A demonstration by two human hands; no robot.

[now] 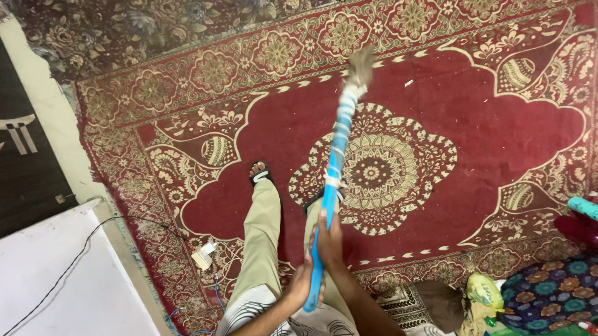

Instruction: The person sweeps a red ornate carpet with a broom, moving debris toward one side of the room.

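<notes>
I hold a long blue broom (335, 159) with both hands; its handle points away from me over a red patterned carpet (469, 128). My right hand (329, 240) grips the handle higher up. My left hand (300, 286) wraps around the handle's near end. The pale bristle head (360, 64) is blurred above the carpet's upper middle. My legs in beige trousers (261, 233) stand on the carpet, with a sandalled foot (260, 173) forward.
A white surface (59, 278) with a black cable lies at lower left beside a dark panel. A plug and blue wires (204, 256) lie on the carpet edge. Flowered bedding (556, 280), a yellow-green bag (483, 289) and a teal object (593, 213) sit at right.
</notes>
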